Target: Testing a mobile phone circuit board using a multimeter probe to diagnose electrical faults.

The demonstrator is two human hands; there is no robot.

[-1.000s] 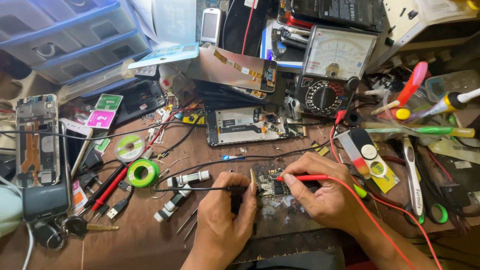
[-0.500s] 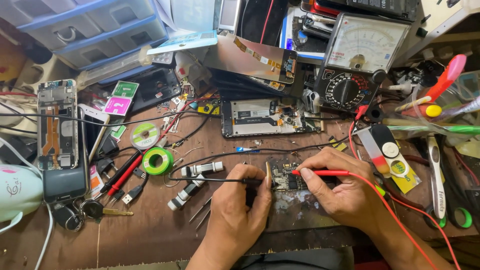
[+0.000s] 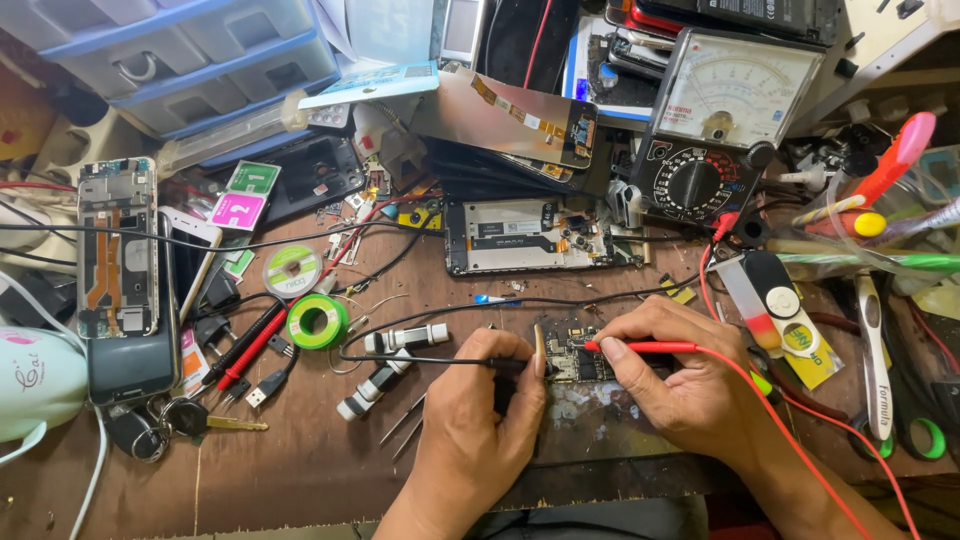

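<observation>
Head view: the left hand (image 3: 478,415) pinches a black test probe (image 3: 440,361) between thumb and fingers, its tip laid against the left edge of a small circuit board (image 3: 575,352) that lies flat on the brown workbench (image 3: 300,470), just in front of the person. The right hand (image 3: 672,380) pinches a red test probe (image 3: 640,347) the same way, thumb and forefinger pressed together on the shaft, tip touching the board's upper right part. Red and black leads run back toward an analog multimeter (image 3: 718,120) standing at the rear; its needle is too small to read.

As for progress, both probes sit on the board, so probing looks under way; whether a reading is taken cannot be told. An opened phone frame (image 3: 540,235) lies behind the board, another stripped phone (image 3: 118,245) far left, and a green tape roll (image 3: 317,321) sits left of the hands, well apart.
</observation>
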